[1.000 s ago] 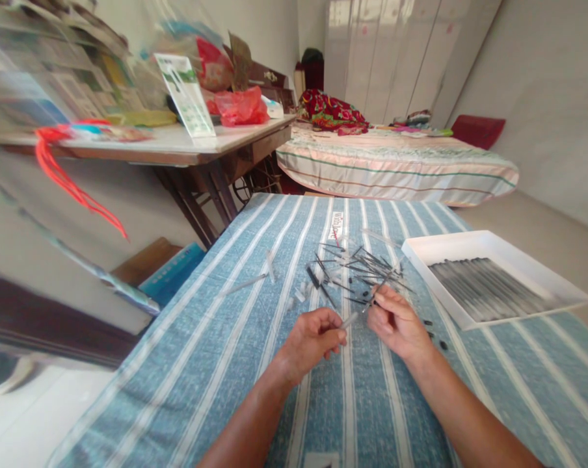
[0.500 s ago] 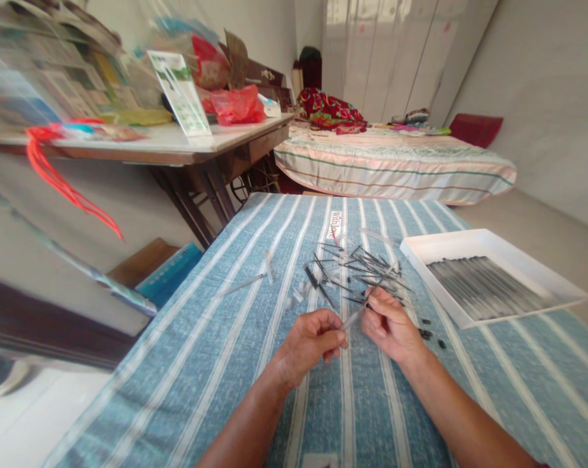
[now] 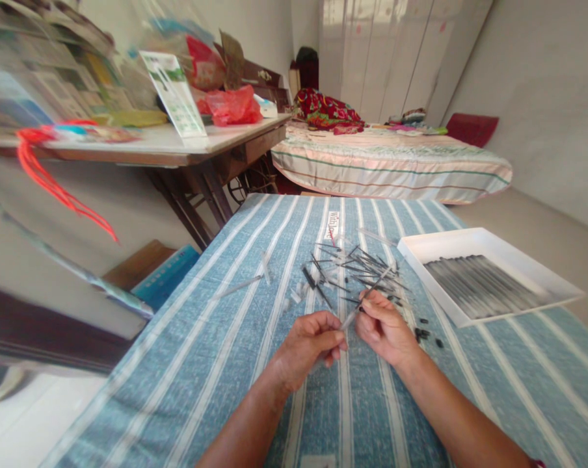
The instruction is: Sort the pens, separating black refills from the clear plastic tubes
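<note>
Over the striped cloth, my left hand (image 3: 312,341) is closed on a clear pen barrel (image 3: 348,319), pinching it between thumb and fingers. Close to its right, my right hand (image 3: 384,328) pinches a thin dark pen refill (image 3: 380,278) that slants up and away. The refill lines up with the barrel's upper end; how far it reaches inside is hard to make out. Just beyond both hands lies a loose pile of dark refills (image 3: 367,263) mixed with clear parts. Small black pen plugs (image 3: 423,333) are scattered beside my right wrist.
A white tray (image 3: 462,315) at the right holds a row of many finished-looking pens (image 3: 484,286). Two clear tubes (image 3: 265,266) lie left of the pile. Further off stand a cluttered desk (image 3: 196,156) and a bed (image 3: 391,156).
My right hand has come slightly left, closer to my left hand, and less of the barrel shows between them. The whole view has shifted a little.
</note>
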Demonstrator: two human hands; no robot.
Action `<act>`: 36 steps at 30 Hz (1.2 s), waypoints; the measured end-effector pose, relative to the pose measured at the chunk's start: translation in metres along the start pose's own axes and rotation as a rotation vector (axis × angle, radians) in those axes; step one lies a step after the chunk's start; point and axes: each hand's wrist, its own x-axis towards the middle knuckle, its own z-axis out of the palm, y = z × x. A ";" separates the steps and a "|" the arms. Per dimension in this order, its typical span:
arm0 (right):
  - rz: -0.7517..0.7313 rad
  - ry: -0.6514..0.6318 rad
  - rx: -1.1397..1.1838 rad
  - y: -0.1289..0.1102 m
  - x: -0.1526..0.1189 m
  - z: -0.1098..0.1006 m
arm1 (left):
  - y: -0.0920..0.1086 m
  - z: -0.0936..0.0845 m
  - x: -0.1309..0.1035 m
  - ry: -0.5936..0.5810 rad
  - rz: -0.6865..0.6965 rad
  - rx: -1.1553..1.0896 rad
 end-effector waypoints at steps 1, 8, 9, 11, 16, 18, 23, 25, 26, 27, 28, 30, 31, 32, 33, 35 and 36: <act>0.000 -0.002 -0.001 0.000 0.000 0.000 | 0.000 0.000 0.000 -0.003 -0.001 -0.013; 0.029 -0.001 -0.050 0.005 -0.001 0.000 | -0.002 -0.001 0.001 -0.020 -0.002 -0.080; 0.033 -0.005 -0.073 0.006 -0.001 0.001 | -0.002 -0.001 0.002 -0.024 -0.006 -0.085; 0.037 -0.018 -0.124 0.005 -0.002 0.002 | -0.003 -0.002 0.002 -0.035 -0.008 -0.094; -0.003 -0.027 -0.190 -0.003 -0.003 0.001 | 0.002 -0.002 -0.002 -0.057 0.087 -0.133; -0.024 0.013 -0.197 -0.006 -0.002 -0.002 | 0.005 -0.002 -0.003 -0.071 0.131 -0.144; -0.059 0.108 -0.201 -0.015 0.000 -0.013 | 0.008 -0.004 -0.005 -0.064 0.165 -0.133; -0.080 0.106 -0.205 -0.019 0.000 -0.017 | 0.008 -0.005 -0.006 -0.057 0.167 -0.127; -0.090 0.096 -0.209 -0.022 0.000 -0.018 | 0.009 -0.005 -0.006 -0.054 0.163 -0.119; -0.098 0.082 -0.214 -0.025 -0.001 -0.019 | 0.009 -0.005 -0.006 -0.048 0.155 -0.108; -0.102 0.065 -0.221 -0.027 -0.002 -0.019 | 0.010 -0.006 -0.006 -0.040 0.143 -0.092; -0.105 0.028 -0.237 -0.031 -0.004 -0.019 | 0.011 -0.007 -0.007 -0.026 0.121 -0.054; -0.103 0.010 -0.247 -0.032 -0.005 -0.018 | 0.011 -0.008 -0.007 -0.021 0.112 -0.030; -0.096 -0.008 -0.258 -0.032 -0.006 -0.017 | 0.012 -0.009 -0.007 -0.019 0.105 0.000; -0.088 -0.024 -0.271 -0.033 -0.007 -0.015 | 0.012 -0.010 -0.007 -0.019 0.101 0.035; -0.068 -0.055 -0.297 -0.032 -0.009 -0.013 | 0.013 -0.011 -0.007 -0.019 0.094 0.114; -0.057 -0.068 -0.309 -0.031 -0.010 -0.012 | 0.013 -0.012 -0.007 -0.018 0.091 0.149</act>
